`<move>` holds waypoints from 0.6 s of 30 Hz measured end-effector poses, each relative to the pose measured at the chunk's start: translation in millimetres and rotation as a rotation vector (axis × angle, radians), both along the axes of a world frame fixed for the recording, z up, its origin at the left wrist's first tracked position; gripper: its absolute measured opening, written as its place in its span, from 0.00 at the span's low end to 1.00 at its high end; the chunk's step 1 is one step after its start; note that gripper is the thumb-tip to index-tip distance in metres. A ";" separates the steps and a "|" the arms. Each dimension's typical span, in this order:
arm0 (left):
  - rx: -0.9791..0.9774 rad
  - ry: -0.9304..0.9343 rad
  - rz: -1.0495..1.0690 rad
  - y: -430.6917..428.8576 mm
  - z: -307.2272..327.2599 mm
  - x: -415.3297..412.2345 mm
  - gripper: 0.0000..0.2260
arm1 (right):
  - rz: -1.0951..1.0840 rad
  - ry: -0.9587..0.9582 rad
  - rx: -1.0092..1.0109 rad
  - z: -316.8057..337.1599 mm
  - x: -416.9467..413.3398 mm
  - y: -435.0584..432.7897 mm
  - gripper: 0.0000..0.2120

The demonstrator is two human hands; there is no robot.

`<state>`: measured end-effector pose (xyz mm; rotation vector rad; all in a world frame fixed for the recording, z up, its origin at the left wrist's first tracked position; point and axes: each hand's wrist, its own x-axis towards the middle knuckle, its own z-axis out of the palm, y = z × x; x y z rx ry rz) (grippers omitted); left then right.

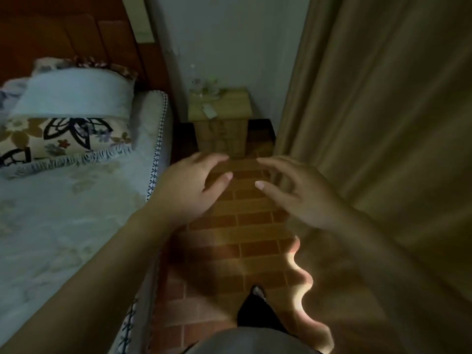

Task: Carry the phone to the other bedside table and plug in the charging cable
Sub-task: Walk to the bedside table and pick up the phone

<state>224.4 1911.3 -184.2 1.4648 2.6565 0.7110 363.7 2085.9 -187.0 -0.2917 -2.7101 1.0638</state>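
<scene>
I hold my left hand (194, 185) and right hand (293, 190) out empty over the brick floor (242, 241), fingers spread. The phone (210, 110) lies on the bedside table (220, 106) at twelve o'clock, bed (63, 200) at nine.

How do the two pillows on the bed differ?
The plain white pillow lies on top, nearer the wooden headboard; the floral-patterned pillow sits beneath it, sticking out toward the foot. The white one is unpatterned; the floral one carries dark and brown flowers and a fringed edge. Both lie flat at the head of the bed.
</scene>
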 end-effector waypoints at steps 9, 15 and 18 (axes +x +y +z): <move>-0.048 0.041 0.146 111.9 0.9 -167.2 0.19 | 0.113 -0.035 -0.002 -4.8 -201.1 138.4 0.27; -0.072 0.026 0.173 189.5 -20.4 -307.8 0.22 | 0.145 -0.033 0.047 -25.1 -346.4 209.4 0.25; -0.071 0.024 0.168 228.5 -30.1 -388.6 0.21 | 0.136 -0.049 0.049 -34.0 -425.2 243.6 0.24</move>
